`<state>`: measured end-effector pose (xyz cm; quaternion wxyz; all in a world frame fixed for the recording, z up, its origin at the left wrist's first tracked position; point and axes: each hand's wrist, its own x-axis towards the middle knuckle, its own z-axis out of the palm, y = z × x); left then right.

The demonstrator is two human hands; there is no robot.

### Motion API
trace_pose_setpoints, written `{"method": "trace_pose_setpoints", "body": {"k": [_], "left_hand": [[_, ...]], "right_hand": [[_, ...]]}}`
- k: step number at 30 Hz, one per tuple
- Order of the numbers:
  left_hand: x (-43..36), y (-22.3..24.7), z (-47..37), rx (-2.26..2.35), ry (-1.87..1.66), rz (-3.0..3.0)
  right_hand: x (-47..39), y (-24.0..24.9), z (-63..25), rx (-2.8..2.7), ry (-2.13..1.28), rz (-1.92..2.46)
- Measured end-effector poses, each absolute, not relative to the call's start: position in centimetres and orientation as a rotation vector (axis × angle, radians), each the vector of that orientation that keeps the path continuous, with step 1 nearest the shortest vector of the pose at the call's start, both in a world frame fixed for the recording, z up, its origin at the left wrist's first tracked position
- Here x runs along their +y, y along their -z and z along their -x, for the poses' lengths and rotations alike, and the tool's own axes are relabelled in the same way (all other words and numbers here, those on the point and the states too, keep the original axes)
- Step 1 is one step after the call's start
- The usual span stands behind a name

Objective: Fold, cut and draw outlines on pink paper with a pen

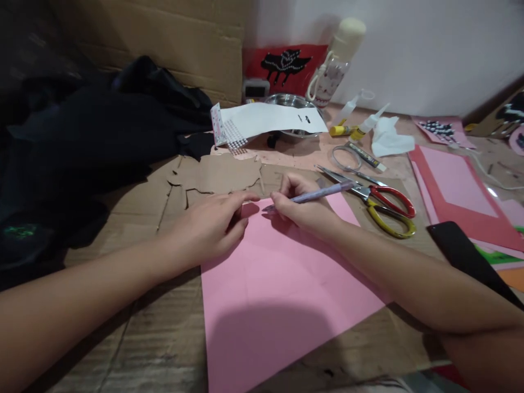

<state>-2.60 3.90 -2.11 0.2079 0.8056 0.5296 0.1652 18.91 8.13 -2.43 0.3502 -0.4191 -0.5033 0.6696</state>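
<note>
A pink sheet lies flat on worn cardboard, directly in front of the person, with both hands at its far part. The right hand grips a pen between thumb and fingers, the pen slanting so that its tip points left, near the sheet's far edge; whether the tip touches the paper I cannot tell. The left hand lies over the sheet's left edge, its fingers loosely bent and apart, gripping nothing, the index finger reaching toward the pen tip. Just beyond the right hand lie scissors with one red and one yellow handle, and to their right a black strip rests near the right forearm. Farther back, a white card lies across a metal bowl, and black cloth is heaped at the left
</note>
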Motion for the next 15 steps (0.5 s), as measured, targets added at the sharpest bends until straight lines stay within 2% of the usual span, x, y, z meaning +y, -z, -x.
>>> {"method": "trace_pose_setpoints", "body": {"k": [15], "left_hand": [[4.13, 2.54, 2.79, 1.466, -0.490, -2.289]], "right_hand": [[8.14, 2.31, -19.12, -1.674, -1.384, 1.230]]}}
